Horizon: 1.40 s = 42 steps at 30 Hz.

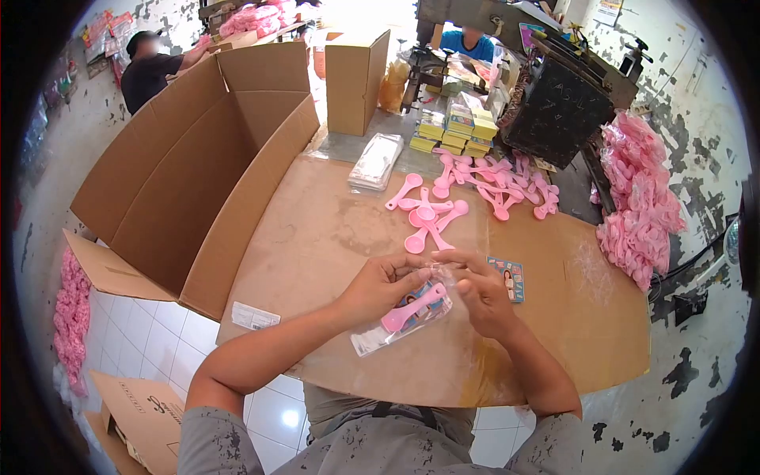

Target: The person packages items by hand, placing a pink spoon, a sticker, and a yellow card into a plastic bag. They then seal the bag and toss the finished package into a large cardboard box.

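Note:
My left hand (385, 283) pinches the upper edge of a clear plastic bag (376, 340) over the cardboard-covered table (317, 253). At the other side of the bag's upper edge, my right hand (484, 301) has its fingers bent round the film with the thumb raised. A pink measuring spoon (413, 309) and a blue printed card show through the bag. Another printed card (511, 281) lies beside my right hand. Beyond my hands are several loose pink spoons (426, 211), and a stack of clear bags (376, 162) lies farther back.
A large open carton (245, 202) stands at the left. More pink spoons (507, 180) and stacked yellow-edged cards (455, 131) lie at the back, near a dark machine (558, 107). Bagged pink items (637, 202) hang at right. Two people are beyond the table.

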### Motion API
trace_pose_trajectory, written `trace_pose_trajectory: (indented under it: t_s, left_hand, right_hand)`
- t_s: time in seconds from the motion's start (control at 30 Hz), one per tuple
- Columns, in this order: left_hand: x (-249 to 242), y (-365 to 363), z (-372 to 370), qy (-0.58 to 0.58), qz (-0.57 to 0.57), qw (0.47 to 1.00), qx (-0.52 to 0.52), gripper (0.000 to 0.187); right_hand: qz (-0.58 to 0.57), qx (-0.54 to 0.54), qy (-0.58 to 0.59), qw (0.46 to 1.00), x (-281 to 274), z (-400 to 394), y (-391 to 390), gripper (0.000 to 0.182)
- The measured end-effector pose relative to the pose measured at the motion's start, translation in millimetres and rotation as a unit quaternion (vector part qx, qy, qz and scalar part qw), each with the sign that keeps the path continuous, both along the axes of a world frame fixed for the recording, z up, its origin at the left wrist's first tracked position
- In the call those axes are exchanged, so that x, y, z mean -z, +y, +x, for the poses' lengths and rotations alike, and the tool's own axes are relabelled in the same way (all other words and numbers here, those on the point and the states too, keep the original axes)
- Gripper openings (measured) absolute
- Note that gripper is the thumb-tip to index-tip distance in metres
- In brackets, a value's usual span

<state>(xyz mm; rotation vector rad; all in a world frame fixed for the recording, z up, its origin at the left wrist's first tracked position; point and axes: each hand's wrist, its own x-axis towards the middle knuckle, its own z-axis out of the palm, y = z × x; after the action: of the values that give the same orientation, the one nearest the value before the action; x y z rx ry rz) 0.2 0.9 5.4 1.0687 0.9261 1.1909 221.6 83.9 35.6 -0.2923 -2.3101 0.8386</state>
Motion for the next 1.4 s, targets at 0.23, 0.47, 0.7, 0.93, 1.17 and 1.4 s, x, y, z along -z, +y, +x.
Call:
trace_pose_trajectory:
  t_s: [0.23,0.47,0.7,0.93,1.17,1.4]
  left_hand:
    - [-4,-2,-2,-0.033,-0.002,0.997,0.073,0.032]
    - [-9,-7,3,0.054,0.18,0.982,0.022,0.041]
    - [-24,-23,8,0.222,0.298,0.928,-0.005,0.049]
    - [-19,-20,10,0.112,0.281,0.953,-0.007,0.03]
    - [-39,-21,5,0.181,0.09,0.979,0.014,0.026]
    - [-25,-22,6,0.138,0.212,0.967,-0.022,0.032]
  right_hand:
    - [-0.075,0.003,0.0,0.997,-40,2,-1,0.013]
    - [0.221,0.041,-0.089,0.97,-105,5,-27,0.012]
    - [0.288,0.129,-0.148,0.937,-110,5,-43,0.014]
    - [0.118,0.103,-0.088,0.984,-95,-1,-42,0.015]
    - [0.08,0.14,-0.027,0.987,-73,-7,-31,0.016]
    - [0.099,0.129,0.032,0.986,-64,-10,-28,0.021]
